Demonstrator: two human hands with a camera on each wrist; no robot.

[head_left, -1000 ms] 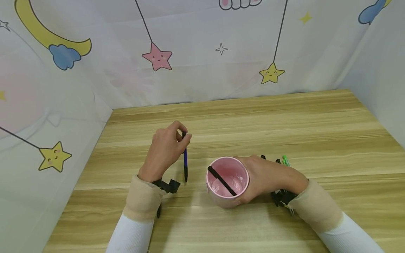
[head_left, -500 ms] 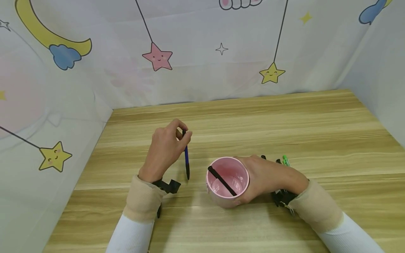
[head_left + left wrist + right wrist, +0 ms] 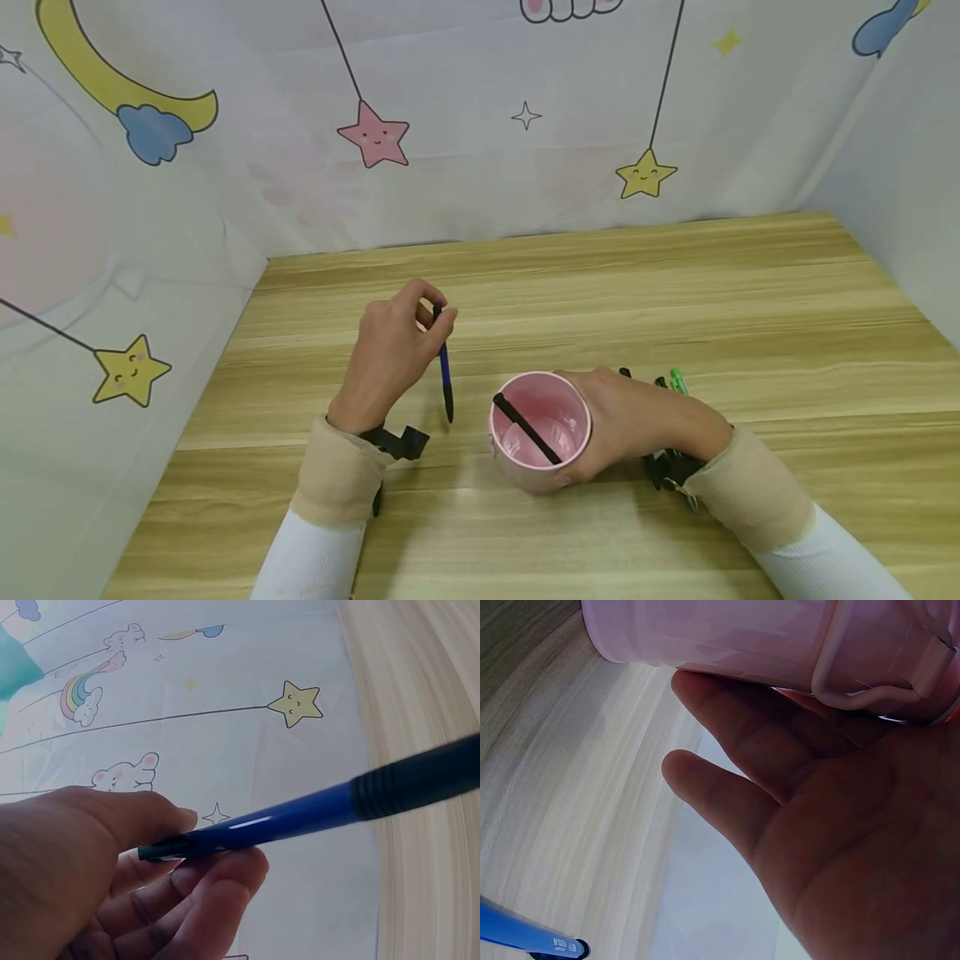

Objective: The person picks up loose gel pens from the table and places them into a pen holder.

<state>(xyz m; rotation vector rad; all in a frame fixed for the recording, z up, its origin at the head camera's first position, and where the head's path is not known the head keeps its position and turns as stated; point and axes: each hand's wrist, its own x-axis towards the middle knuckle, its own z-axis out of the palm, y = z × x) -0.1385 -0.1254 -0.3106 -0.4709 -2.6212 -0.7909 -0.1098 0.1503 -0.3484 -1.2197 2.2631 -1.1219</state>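
Note:
My left hand [image 3: 393, 350] pinches a blue pen [image 3: 444, 365] with black ends between thumb and fingers, close to its upper end. The pen hangs tip down to the left of a pink cup [image 3: 525, 478]. In the left wrist view the blue barrel [image 3: 292, 820] runs out from the fingertips toward the right. Around the right side of the cup, my right hand [image 3: 626, 417] grips it; in the right wrist view the little finger stands apart from the wall. Inside the cup a black pen [image 3: 527, 429] leans diagonally, its end near the left rim.
Several pens lie on the wooden table [image 3: 570, 292] under and behind the right wrist, among them a green one [image 3: 678, 381]. A blue pen [image 3: 529, 934] shows in the right wrist view. Beside the left forearm pokes a black tip [image 3: 377, 502]. A printed cloth [image 3: 480, 192] backs the table.
The blue pen's lower tip has swung to the right toward the cup and risen a little, with the left hand shifting slightly up. Right hand and cup have stayed put.

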